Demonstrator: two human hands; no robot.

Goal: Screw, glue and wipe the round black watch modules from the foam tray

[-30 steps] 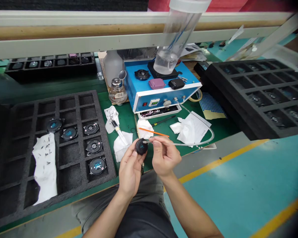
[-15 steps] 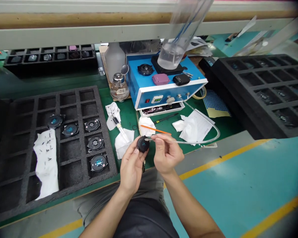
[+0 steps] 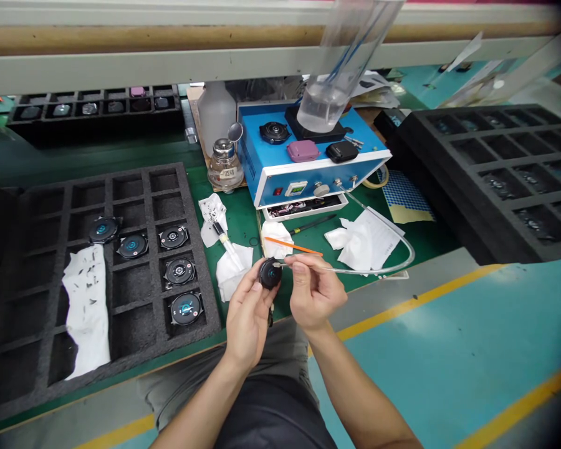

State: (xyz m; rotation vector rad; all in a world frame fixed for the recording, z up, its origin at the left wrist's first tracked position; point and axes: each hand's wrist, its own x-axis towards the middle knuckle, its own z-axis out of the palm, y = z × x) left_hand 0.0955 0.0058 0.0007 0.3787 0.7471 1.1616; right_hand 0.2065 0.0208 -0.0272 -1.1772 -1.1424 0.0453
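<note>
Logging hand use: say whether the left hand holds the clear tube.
No, the right hand holds the clear tube; the left hand holds a dark watch.

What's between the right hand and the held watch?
A thin nozzle, running from the right hand to the watch; it shows in the head view.

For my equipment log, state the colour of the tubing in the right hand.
The tubing is clear and colourless, showing best in the head view.

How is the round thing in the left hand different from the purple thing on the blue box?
The round thing is a black disc; the purple thing is a rounded block. The left hand holds the round thing; the purple thing lies on the blue box.
</note>
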